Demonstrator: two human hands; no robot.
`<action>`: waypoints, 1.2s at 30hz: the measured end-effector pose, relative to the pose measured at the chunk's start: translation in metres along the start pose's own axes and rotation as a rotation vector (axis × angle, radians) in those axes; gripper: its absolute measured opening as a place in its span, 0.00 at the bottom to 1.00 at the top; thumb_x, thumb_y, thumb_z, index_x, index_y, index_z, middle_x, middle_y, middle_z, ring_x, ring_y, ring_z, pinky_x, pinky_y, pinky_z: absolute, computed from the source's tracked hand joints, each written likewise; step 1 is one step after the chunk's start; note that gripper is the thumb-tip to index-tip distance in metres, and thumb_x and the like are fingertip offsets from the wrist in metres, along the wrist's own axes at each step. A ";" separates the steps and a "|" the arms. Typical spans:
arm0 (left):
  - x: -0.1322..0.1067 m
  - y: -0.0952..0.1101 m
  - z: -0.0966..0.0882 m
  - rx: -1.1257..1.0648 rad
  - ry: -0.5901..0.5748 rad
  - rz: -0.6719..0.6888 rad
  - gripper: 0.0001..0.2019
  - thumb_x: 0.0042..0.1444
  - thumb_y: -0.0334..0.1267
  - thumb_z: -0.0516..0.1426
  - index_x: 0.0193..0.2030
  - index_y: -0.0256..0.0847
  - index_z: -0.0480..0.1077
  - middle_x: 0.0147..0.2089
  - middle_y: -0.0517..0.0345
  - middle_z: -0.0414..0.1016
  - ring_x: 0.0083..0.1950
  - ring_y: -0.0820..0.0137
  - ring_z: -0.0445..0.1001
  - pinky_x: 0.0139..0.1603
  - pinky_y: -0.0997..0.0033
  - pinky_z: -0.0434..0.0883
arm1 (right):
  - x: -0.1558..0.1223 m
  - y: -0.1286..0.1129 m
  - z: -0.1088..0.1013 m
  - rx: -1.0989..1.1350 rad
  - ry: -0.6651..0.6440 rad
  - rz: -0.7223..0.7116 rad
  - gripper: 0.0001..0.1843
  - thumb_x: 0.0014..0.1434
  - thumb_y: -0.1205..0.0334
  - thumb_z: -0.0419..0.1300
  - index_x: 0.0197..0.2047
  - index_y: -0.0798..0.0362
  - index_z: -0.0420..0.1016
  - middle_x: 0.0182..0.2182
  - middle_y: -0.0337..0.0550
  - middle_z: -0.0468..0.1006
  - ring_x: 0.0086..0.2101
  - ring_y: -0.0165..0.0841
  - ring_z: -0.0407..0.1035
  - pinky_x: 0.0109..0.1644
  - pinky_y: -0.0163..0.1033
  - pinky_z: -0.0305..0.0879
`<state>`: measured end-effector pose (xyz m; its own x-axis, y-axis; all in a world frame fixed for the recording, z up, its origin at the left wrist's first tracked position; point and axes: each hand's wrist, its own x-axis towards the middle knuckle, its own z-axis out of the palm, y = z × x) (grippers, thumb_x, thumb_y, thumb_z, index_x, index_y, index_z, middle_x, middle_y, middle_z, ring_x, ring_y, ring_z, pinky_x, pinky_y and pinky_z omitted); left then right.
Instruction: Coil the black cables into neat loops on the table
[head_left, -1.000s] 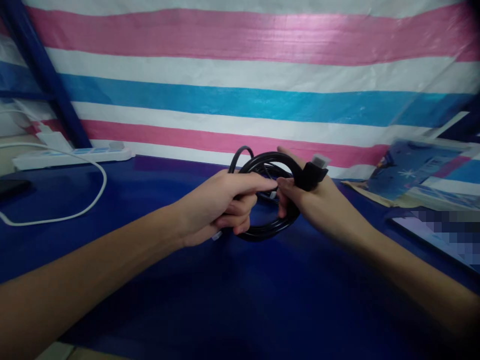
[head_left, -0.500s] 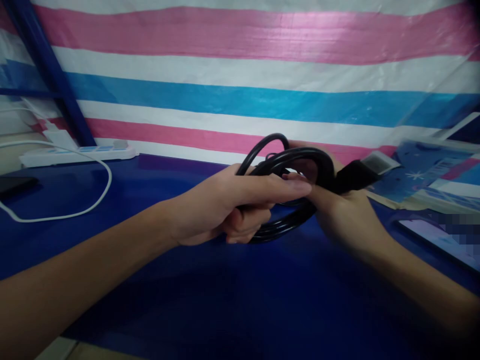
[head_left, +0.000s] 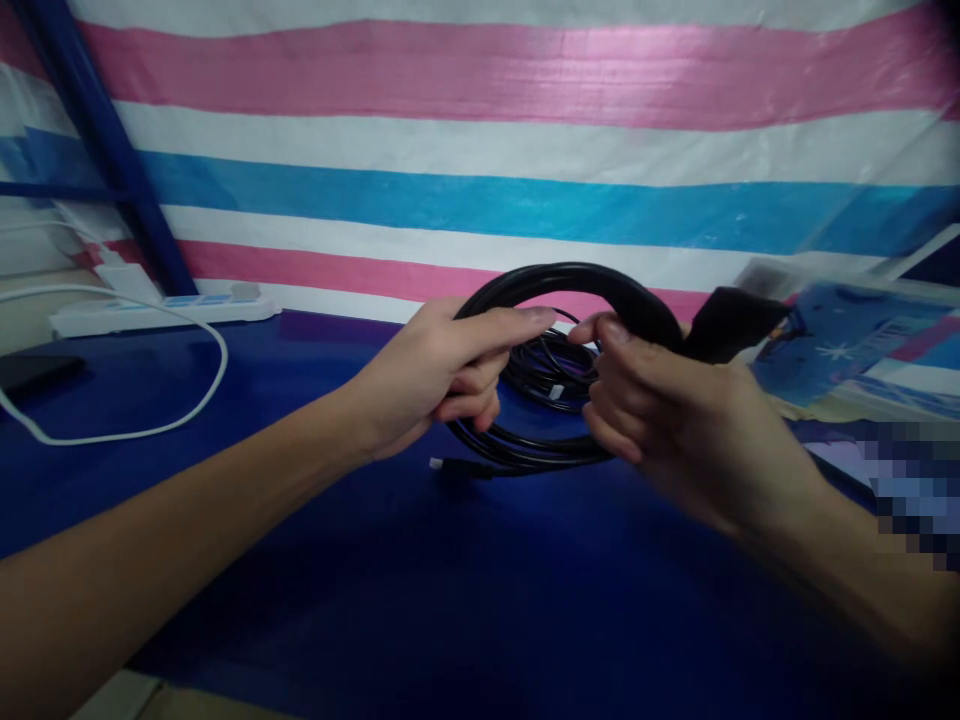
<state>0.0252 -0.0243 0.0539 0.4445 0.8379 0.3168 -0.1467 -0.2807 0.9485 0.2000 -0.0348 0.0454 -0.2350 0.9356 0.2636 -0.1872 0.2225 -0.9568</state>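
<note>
A black cable (head_left: 571, 272) is wound into a loose ring in front of me, held up above the blue table. My left hand (head_left: 469, 360) is closed around the ring's left side, thumb pointing right. On the right side, my right hand (head_left: 667, 400) has its fingers curled round the same coil. A wide black connector end (head_left: 739, 318) sticks out above my right hand, its tip blurred. The other end, a small plug (head_left: 461, 468) with a pale tip, points left below the ring. Through the ring I see a second black cable coil (head_left: 551, 375) lying on the table.
At the back left lies a white power strip (head_left: 165, 312) with a plugged-in charger (head_left: 127, 275) and a curving white cord (head_left: 222, 350). A dark flat object (head_left: 37, 372) is at the left edge. A blue printed packet (head_left: 832, 335) and a partly blurred-out phone (head_left: 844, 465) lie on the right.
My hands have moved apart, and the cable ring between them is wider and rounder. The small plug and the coil behind have come into view. The wide connector has turned upward.
</note>
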 end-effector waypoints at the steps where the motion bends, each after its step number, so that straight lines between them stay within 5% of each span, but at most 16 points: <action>1: 0.002 -0.001 -0.001 0.009 0.013 0.043 0.21 0.61 0.45 0.55 0.19 0.40 0.57 0.13 0.68 0.50 0.16 0.81 0.58 0.27 0.76 0.67 | 0.000 -0.003 0.000 0.027 0.049 0.008 0.07 0.61 0.59 0.60 0.33 0.53 0.73 0.12 0.25 0.45 0.14 0.20 0.38 0.14 0.28 0.44; 3: 0.007 -0.006 -0.010 0.040 0.017 0.116 0.20 0.64 0.52 0.48 0.30 0.39 0.68 0.23 0.61 0.68 0.30 0.74 0.73 0.37 0.72 0.72 | 0.000 -0.012 -0.003 0.058 0.132 -0.007 0.08 0.63 0.61 0.58 0.32 0.52 0.73 0.13 0.26 0.43 0.14 0.21 0.36 0.13 0.28 0.42; 5: 0.013 -0.016 -0.026 0.148 0.004 0.149 0.26 0.66 0.55 0.40 0.43 0.39 0.71 0.39 0.54 0.77 0.45 0.66 0.76 0.47 0.65 0.72 | 0.001 -0.023 -0.009 0.075 0.176 -0.046 0.10 0.65 0.63 0.55 0.32 0.52 0.73 0.13 0.27 0.41 0.15 0.22 0.34 0.13 0.28 0.41; 9: 0.019 -0.042 -0.044 0.711 -0.093 0.237 0.26 0.60 0.52 0.54 0.61 0.41 0.63 0.60 0.47 0.71 0.60 0.57 0.69 0.62 0.55 0.65 | 0.000 -0.038 -0.019 0.124 0.163 -0.165 0.16 0.69 0.61 0.51 0.31 0.49 0.74 0.14 0.28 0.39 0.15 0.23 0.31 0.13 0.27 0.40; 12: 0.010 -0.048 -0.021 0.780 -0.216 0.303 0.31 0.56 0.48 0.61 0.64 0.46 0.60 0.66 0.50 0.64 0.67 0.56 0.61 0.67 0.55 0.61 | 0.001 -0.030 -0.015 0.185 0.144 -0.152 0.17 0.70 0.59 0.49 0.31 0.48 0.73 0.13 0.29 0.41 0.15 0.24 0.32 0.14 0.27 0.46; 16: -0.005 -0.038 0.022 0.481 -0.176 0.272 0.17 0.60 0.51 0.56 0.48 0.41 0.71 0.55 0.51 0.72 0.61 0.61 0.68 0.63 0.58 0.66 | 0.005 -0.002 -0.001 0.147 0.106 0.043 0.08 0.65 0.58 0.56 0.34 0.47 0.72 0.15 0.29 0.51 0.16 0.25 0.51 0.25 0.31 0.64; 19: -0.005 -0.033 0.029 0.245 -0.124 0.263 0.15 0.65 0.43 0.50 0.30 0.39 0.68 0.50 0.53 0.74 0.55 0.68 0.71 0.63 0.63 0.65 | 0.007 0.014 0.000 0.044 0.111 0.014 0.03 0.60 0.60 0.61 0.37 0.49 0.73 0.19 0.32 0.62 0.25 0.28 0.66 0.34 0.34 0.68; 24: 0.012 -0.037 0.002 -0.151 0.025 0.005 0.25 0.67 0.47 0.46 0.19 0.40 0.48 0.31 0.57 0.72 0.42 0.72 0.75 0.53 0.66 0.72 | 0.005 0.020 -0.003 -0.137 0.042 -0.166 0.05 0.58 0.61 0.65 0.38 0.50 0.74 0.33 0.39 0.77 0.43 0.34 0.73 0.55 0.42 0.66; 30: 0.019 -0.031 -0.033 -0.342 0.147 -0.141 0.25 0.62 0.44 0.55 0.19 0.40 0.48 0.16 0.67 0.54 0.23 0.78 0.68 0.33 0.77 0.69 | 0.001 0.018 -0.006 -0.156 -0.251 0.013 0.19 0.51 0.54 0.70 0.45 0.48 0.76 0.49 0.42 0.78 0.53 0.36 0.70 0.49 0.38 0.69; 33: 0.017 -0.026 -0.038 -0.309 0.095 -0.146 0.24 0.62 0.43 0.55 0.19 0.40 0.50 0.16 0.68 0.53 0.20 0.79 0.66 0.29 0.78 0.67 | 0.003 0.011 -0.014 0.007 -0.282 -0.006 0.21 0.52 0.49 0.68 0.47 0.48 0.76 0.46 0.40 0.80 0.49 0.34 0.72 0.50 0.37 0.70; 36: 0.014 -0.025 -0.035 -0.180 -0.071 -0.247 0.24 0.62 0.45 0.55 0.18 0.40 0.53 0.15 0.67 0.52 0.19 0.78 0.67 0.26 0.77 0.65 | 0.004 0.001 -0.016 0.054 -0.259 -0.009 0.18 0.53 0.44 0.65 0.38 0.50 0.78 0.33 0.40 0.81 0.33 0.32 0.75 0.43 0.37 0.73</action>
<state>0.0037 0.0107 0.0351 0.5458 0.8339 0.0822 -0.1783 0.0197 0.9838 0.2145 -0.0266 0.0437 -0.4684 0.8305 0.3015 -0.2391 0.2094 -0.9481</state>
